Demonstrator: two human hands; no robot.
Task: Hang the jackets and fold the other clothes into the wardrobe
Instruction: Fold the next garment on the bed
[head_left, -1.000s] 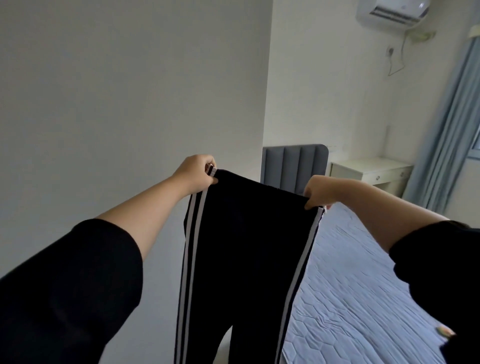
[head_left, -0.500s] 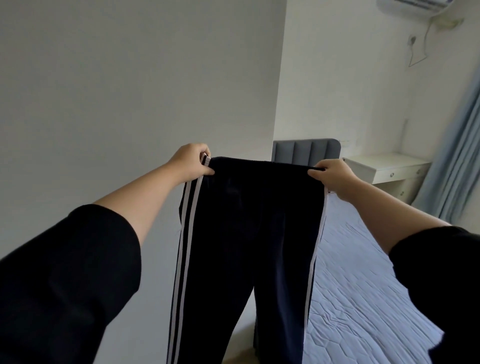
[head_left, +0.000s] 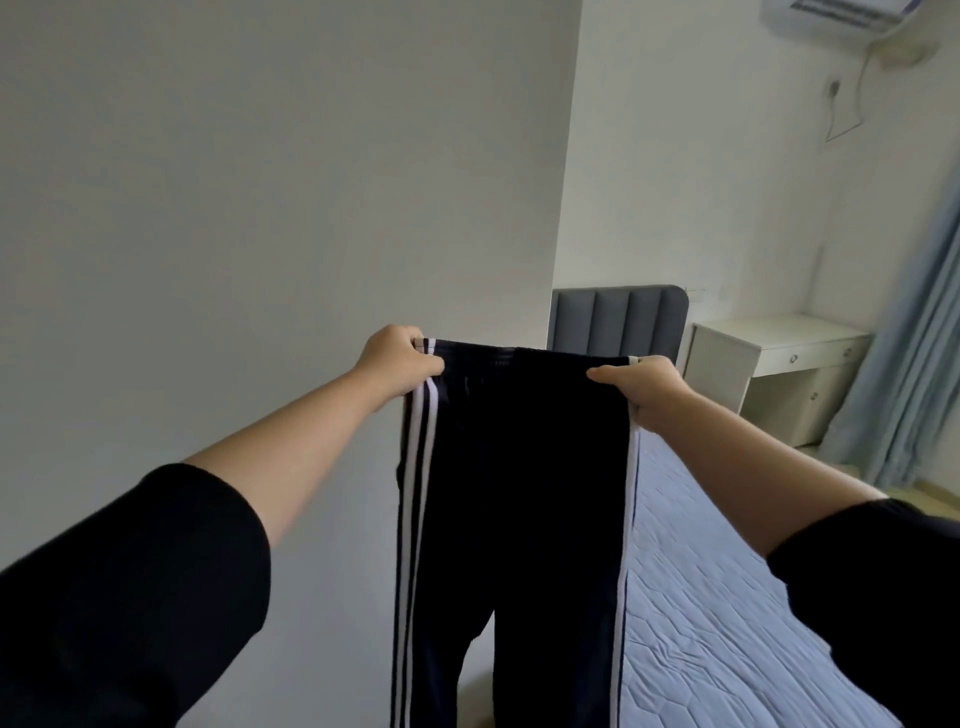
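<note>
Dark track trousers (head_left: 519, 467) with white side stripes hang in the air in front of me, waistband up and legs dangling past the bottom of the frame. My left hand (head_left: 397, 364) pinches the left corner of the waistband. My right hand (head_left: 641, 387) grips the right corner, thumb lying along the top edge. The waistband is stretched flat between both hands. No wardrobe or jacket is in view.
A bed with a light blue quilted cover (head_left: 727, 597) lies to the right, below the trousers, with a grey padded headboard (head_left: 618, 322) behind. A white bedside desk (head_left: 779, 364) and blue curtain (head_left: 914, 338) stand at the far right. A plain wall (head_left: 260, 208) fills the left.
The waistband has been pulled straighter and level between my hands. My right hand shifted its hold to the waistband's right corner. The view has tilted slightly.
</note>
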